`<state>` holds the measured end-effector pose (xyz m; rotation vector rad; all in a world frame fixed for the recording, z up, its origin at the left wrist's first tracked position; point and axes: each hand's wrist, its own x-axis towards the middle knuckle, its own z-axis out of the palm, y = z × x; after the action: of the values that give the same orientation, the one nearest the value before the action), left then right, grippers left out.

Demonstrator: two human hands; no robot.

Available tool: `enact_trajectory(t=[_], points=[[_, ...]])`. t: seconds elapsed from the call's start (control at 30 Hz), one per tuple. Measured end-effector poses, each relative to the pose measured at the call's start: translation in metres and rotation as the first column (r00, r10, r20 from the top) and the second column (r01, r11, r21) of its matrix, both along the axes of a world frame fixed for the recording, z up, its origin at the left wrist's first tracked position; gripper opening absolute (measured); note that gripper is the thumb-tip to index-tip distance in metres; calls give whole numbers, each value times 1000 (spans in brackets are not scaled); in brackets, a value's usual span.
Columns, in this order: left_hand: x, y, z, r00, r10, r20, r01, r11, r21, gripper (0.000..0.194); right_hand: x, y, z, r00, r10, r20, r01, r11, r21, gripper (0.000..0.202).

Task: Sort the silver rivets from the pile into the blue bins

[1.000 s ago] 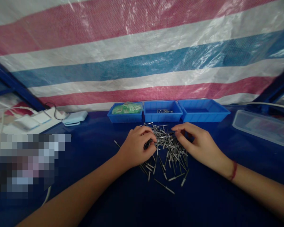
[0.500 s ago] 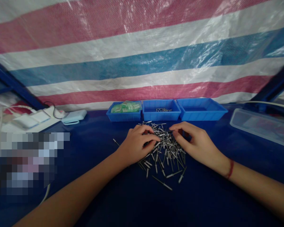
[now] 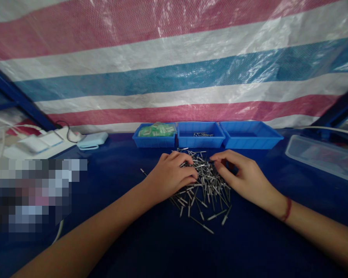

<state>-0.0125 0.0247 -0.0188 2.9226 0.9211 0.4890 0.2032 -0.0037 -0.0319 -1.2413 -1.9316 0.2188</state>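
Note:
A loose pile of silvery blind rivets (image 3: 210,181) lies on the blue tabletop (image 3: 174,247), several of them scattered at its near edge. Over the left part of the pile is my left hand (image 3: 174,173), fingers curled and the thumb drawn against the forefinger. What that pinch holds is hidden among the rivets. My right hand (image 3: 240,170) is at the pile's right edge, thumb and forefinger tips close together around something small and dark that I cannot make out. Its other fingers are tucked behind.
Behind the pile stand three blue bins: the left bin (image 3: 155,142) with green-and-clear packets, the middle bin (image 3: 200,142) with some rivets, and the right bin (image 3: 251,143). A clear plastic lid (image 3: 321,158) lies right. Left are a power strip (image 3: 43,144) and a light-blue case (image 3: 92,141).
The left thumb and forefinger have come together over the pile, and a few rivets beneath have shifted. My right hand keeps nearly the same pose. The whole view has shifted slightly.

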Motion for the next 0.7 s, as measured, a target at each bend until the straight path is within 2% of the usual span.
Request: enact_trajectory(t=[0.13, 0.23, 0.33, 0.47, 0.7], points=[[1, -2, 2, 1000, -3, -26, 4, 998, 68, 12, 1, 0, -1, 1000, -3, 1, 3, 1000, 6, 13], [3, -5, 4, 998, 33, 51, -38, 994, 106, 15, 0, -3, 1, 999, -22, -28, 23, 1000, 19, 11], [6, -12, 5, 971, 81, 224, -91, 995, 38, 12, -6, -11, 4, 998, -17, -66, 18, 1000, 14, 9], [15, -24, 1, 907, 104, 408, -95, 995, -42, 9, -18, -23, 7, 988, 61, -142, -64, 998, -12, 5], [22, -34, -7, 902, 49, 430, -45, 999, -18, 7, -24, -31, 7, 957, 101, -272, -112, 993, -24, 3]])
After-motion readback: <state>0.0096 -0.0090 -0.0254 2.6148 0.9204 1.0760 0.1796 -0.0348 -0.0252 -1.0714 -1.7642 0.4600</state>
